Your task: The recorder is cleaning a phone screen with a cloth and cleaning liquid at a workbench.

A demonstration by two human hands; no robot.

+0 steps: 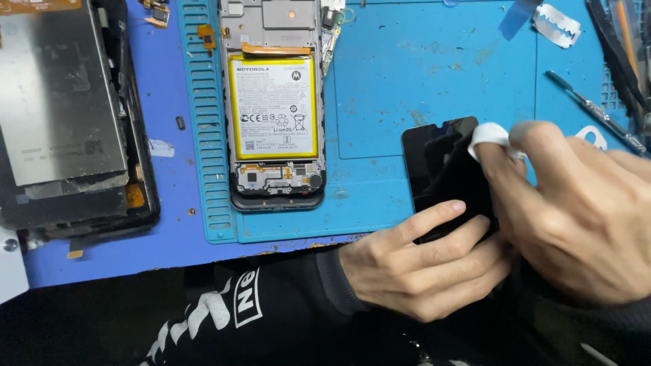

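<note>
My left hand pins the near edge of the black phone screen on the blue mat, fingers flat. My right hand presses a white cloth, wrapped over a fingertip, onto the glass. Farther left lies an opened phone with its yellow-edged battery showing.

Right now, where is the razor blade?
In the head view, the silver razor blade lies at the top right on the blue work mat, above the metal pry tool.
</note>
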